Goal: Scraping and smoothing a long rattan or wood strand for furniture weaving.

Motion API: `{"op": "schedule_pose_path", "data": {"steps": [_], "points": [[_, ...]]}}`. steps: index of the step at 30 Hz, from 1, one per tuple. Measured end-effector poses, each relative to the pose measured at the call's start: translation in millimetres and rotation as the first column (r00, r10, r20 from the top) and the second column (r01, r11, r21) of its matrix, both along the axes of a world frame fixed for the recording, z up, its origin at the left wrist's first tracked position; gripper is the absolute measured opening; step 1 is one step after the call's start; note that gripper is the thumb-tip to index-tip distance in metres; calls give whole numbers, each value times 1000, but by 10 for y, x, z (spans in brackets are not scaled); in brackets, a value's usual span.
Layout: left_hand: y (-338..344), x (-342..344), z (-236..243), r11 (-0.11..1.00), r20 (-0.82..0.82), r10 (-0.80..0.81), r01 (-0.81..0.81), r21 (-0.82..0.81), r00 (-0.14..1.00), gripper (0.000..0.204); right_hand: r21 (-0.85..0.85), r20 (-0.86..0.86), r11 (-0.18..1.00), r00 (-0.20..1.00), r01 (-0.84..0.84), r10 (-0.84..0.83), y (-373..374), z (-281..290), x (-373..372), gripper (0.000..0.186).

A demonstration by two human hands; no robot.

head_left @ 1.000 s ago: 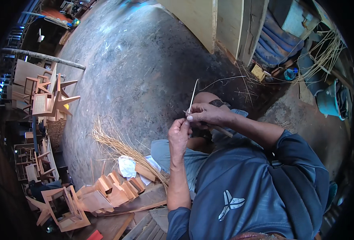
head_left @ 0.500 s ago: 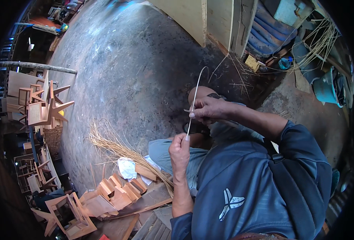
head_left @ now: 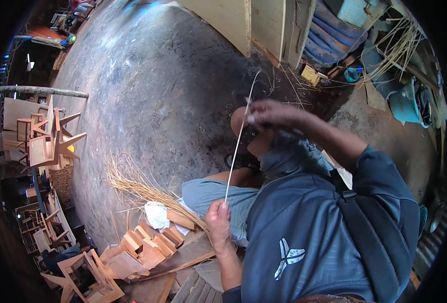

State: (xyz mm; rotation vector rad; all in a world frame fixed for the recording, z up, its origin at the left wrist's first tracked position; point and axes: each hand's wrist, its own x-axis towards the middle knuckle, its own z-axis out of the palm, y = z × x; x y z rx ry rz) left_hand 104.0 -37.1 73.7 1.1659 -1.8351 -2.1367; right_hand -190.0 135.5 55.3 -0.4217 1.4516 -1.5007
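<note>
Above the straw bundle [head_left: 143, 189], left hand [head_left: 218, 218] and right hand [head_left: 274, 113] pinch a thin cane strip [head_left: 236, 151]; keeping it taut seems wise.

The cane strip [head_left: 236, 151] was pale cream, the straw bundle [head_left: 143, 189] at eight o'clock golden, the floor [head_left: 148, 91] mottled grey, the bucket [head_left: 404, 103] at two o'clock teal.
</note>
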Motion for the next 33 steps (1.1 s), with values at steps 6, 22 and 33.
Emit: {"op": "schedule_pose_path", "data": {"steps": [6, 22, 33], "points": [[258, -622, -196, 998, -87, -55, 54, -18, 995, 12, -166, 189, 968, 958, -186, 217, -280, -23, 870, 30], [-58, 141, 18, 992, 65, -121, 122, -9, 991, 10, -115, 188, 993, 980, -36, 58, -77, -60, 251, 20], [-556, 742, 11, 986, 100, 15, -31, 161, 995, 13, -5, 16, 984, 984, 177, -177, 345, 50, -913, 24]]}}
